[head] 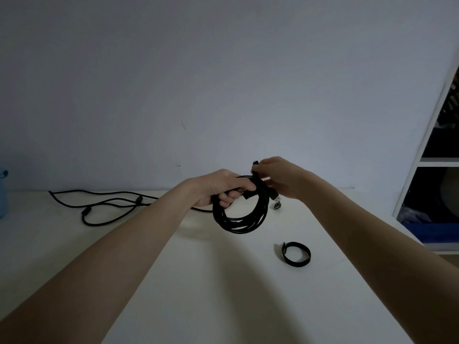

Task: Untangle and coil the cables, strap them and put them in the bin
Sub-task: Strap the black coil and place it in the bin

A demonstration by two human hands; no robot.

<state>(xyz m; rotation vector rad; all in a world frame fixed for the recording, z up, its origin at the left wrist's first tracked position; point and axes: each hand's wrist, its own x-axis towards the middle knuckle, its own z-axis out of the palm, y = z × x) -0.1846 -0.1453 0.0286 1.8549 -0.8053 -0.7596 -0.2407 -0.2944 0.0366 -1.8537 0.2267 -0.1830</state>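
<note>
Left hand [218,188] gripping coiled cable [239,218], right hand [275,176] pinching strap [255,170]

The coiled cable [239,219] has a matt black, faintly ribbed jacket and a shiny metal plug [275,203], the loose strap [296,254] looks like soft matt black cloth, and the worktop [223,281] is smooth, pale and slightly glossy.
</note>
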